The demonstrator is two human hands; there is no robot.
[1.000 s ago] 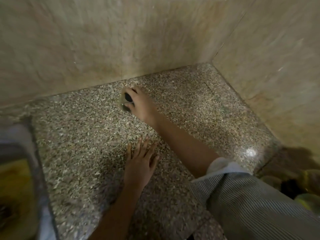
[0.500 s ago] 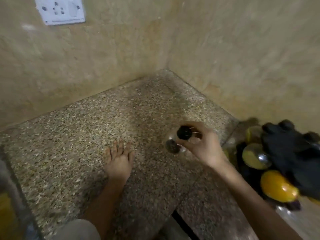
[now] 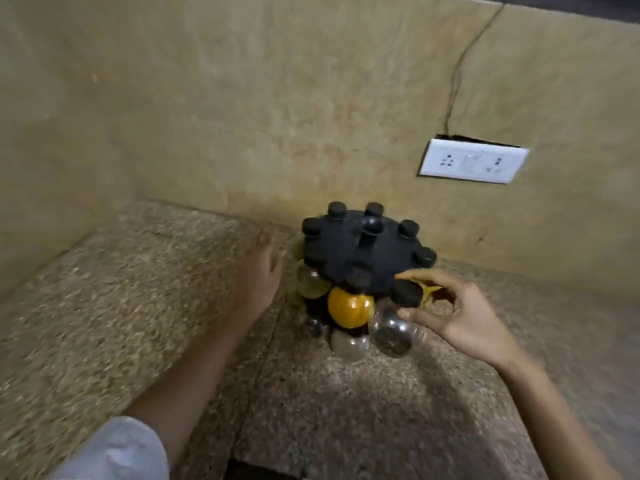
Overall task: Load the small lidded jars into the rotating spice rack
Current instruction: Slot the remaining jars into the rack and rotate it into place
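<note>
The black rotating spice rack (image 3: pixel 360 251) stands against the back wall, with several black-lidded jars hanging around its round top. A jar of orange powder (image 3: pixel 350 310) hangs at the rack's front. My right hand (image 3: pixel 460 317) grips a clear round jar with a black lid (image 3: pixel 393 329) holding dark spice, right at the rack's front right edge. My left hand (image 3: pixel 258 278) lies flat on the counter just left of the rack, fingers apart, holding nothing.
The speckled granite counter (image 3: pixel 138 306) runs left into a corner of beige walls. A white socket plate (image 3: pixel 472 161) sits on the back wall at the right, with a thin wire rising from it. A dark gap (image 3: pixel 256 471) opens at the counter's front edge.
The view has swung right, from the bare corner to the rack. My right hand has carried the jar from the counter to the rack's front edge. My left hand now rests beside the rack.
</note>
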